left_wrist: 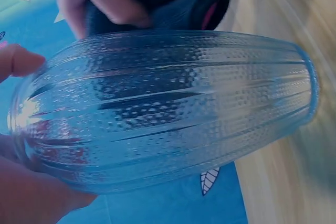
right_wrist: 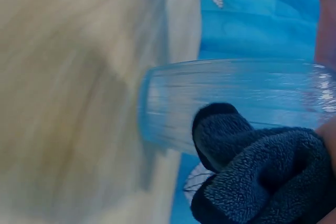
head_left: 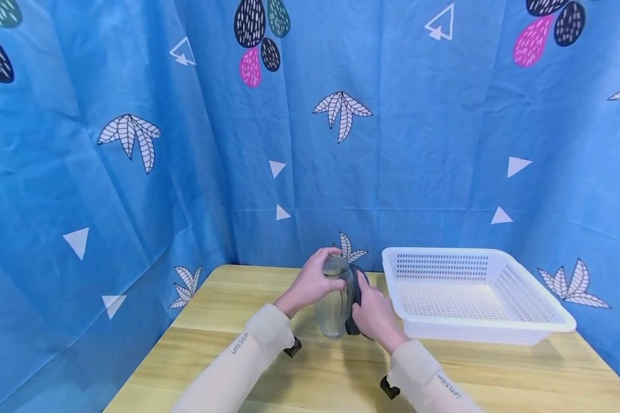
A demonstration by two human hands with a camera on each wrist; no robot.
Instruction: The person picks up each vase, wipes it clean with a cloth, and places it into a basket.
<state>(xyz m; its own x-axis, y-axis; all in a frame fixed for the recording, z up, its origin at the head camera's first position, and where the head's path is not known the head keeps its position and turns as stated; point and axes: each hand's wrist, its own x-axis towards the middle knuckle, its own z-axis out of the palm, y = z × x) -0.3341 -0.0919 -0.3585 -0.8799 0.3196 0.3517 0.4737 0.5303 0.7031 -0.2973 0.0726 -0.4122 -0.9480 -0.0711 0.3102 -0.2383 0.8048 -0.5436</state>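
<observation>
The clear, ribbed, tapering glass vessel [left_wrist: 252,93] carries lengthwise lines with small dimples between and looks bluish in both wrist views. The dark blue-grey, fluffy fabric cloth [right_wrist: 252,169] has black edging and a glimpse of pink. Pale off-white fabric sleeves [head_left: 227,373] bear dark lettering. The white, rectangular plastic basket [head_left: 470,333] is patterned with rows of slots. Yellowish-tan grain streaks the light wooden table [head_left: 496,378]. The bright blue fabric curtain [head_left: 408,166] shows white triangles, black-outlined white leaves, and black, green and magenta drops flecked with white.

head view faces forward, down; both wrist views, close up, share the vase [left_wrist: 168,111]
</observation>
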